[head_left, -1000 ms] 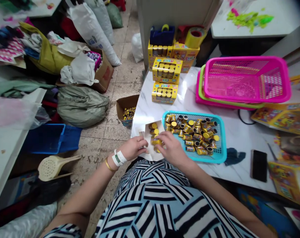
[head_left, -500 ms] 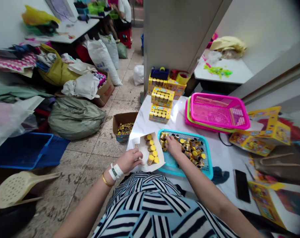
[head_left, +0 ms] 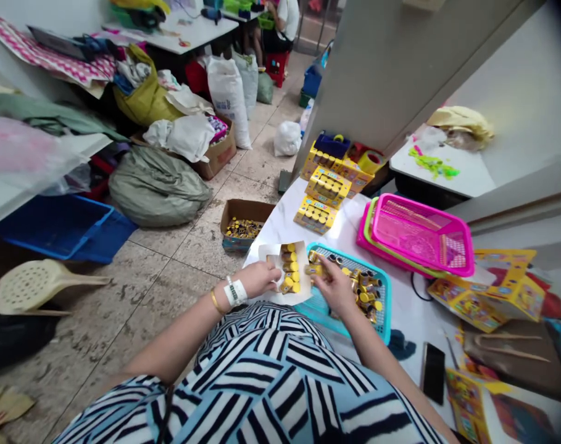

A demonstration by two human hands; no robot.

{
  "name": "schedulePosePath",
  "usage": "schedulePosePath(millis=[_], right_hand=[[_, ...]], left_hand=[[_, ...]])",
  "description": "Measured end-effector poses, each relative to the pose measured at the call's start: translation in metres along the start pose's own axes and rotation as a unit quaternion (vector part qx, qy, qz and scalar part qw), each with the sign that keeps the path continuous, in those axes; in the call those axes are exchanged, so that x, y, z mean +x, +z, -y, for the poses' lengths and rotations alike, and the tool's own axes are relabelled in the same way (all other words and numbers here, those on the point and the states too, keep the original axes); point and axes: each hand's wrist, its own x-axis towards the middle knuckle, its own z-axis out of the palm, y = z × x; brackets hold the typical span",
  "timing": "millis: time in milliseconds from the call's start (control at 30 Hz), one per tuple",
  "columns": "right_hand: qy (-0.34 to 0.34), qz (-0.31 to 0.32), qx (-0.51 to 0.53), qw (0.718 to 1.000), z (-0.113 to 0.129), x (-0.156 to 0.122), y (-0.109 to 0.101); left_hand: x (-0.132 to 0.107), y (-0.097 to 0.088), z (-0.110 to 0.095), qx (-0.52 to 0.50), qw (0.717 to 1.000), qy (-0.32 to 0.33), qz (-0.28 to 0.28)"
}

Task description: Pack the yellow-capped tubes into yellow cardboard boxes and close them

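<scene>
My left hand [head_left: 260, 279] grips the edge of an open carton [head_left: 270, 251], white on the inside. A row of several small yellow-capped tubes [head_left: 289, 267] lies in it. My right hand [head_left: 334, 287] is closed on small yellow tubes [head_left: 314, 270] at the carton's right edge; how many is hard to tell. Under that hand stands a turquoise plastic basket [head_left: 386, 308] with many more such tubes [head_left: 366, 287], some showing dark ends.
Filled yellow boxes [head_left: 315, 214] are stacked at the table's back. Pink and green baskets [head_left: 468, 246] sit to the right, near folded yellow cartons [head_left: 493, 290] and a phone [head_left: 432, 373]. A cardboard box [head_left: 224, 216] of tubes stands on the floor. Farther back sits a person [head_left: 287, 21].
My right hand has come up from the basket to the carton's right edge with tubes in its fingers. My left hand still holds the carton. The camera view has turned left.
</scene>
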Motion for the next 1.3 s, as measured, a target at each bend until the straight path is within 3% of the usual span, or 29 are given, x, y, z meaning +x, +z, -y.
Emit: schedulePosePath(millis=[67,167,300,400,567,667,733,833,900,967,1067,1200,1300], right_hand=[[-0.035,0.049,0.040,0.997,0.028,0.001,0.007],[-0.067,0.138,-0.057,0.987,0.059,0.006,0.024],[-0.077,0.247,-0.173,0.951,0.071,0.003,0.026],[-0.068,0.242,-0.138,0.958,0.066,-0.001,0.015],[0.011,0.158,-0.116,0.981,0.057,0.010,0.014],[-0.047,0.212,-0.183,0.959,0.062,0.013,0.028],[-0.088,0.246,-0.172,0.950,0.062,0.011,0.035],[-0.082,0.166,-0.083,0.979,0.046,0.012,0.037],[0.004,0.066,-0.078,0.995,0.024,0.022,0.032],[0.120,0.002,-0.127,0.985,-0.003,0.038,0.027],[0.200,0.027,-0.165,0.965,-0.038,0.064,0.026],[0.203,0.110,-0.162,0.959,-0.059,0.080,0.037],[0.197,0.114,-0.166,0.959,-0.062,0.079,0.035]], left_hand=[[0.000,-0.002,-0.006,0.013,1.000,0.014,-0.002],[0.001,-0.005,-0.013,0.038,0.998,0.043,-0.014],[0.000,-0.007,-0.016,0.051,0.997,0.052,-0.022],[-0.005,-0.007,-0.016,0.020,0.999,0.039,-0.024],[-0.008,-0.005,-0.017,0.019,0.999,0.035,-0.024],[-0.007,-0.004,-0.017,0.047,0.998,0.043,-0.007],[-0.007,-0.004,-0.016,0.060,0.997,0.048,-0.003],[-0.010,-0.004,-0.014,0.062,0.997,0.041,-0.004],[-0.012,-0.005,-0.011,0.057,0.998,0.029,-0.001],[-0.012,-0.006,-0.008,0.049,0.999,0.015,0.002],[-0.010,-0.006,-0.002,0.025,1.000,-0.002,0.004],[-0.006,-0.005,0.002,-0.008,1.000,-0.017,0.013],[-0.006,-0.004,0.003,-0.007,1.000,-0.026,0.016]])
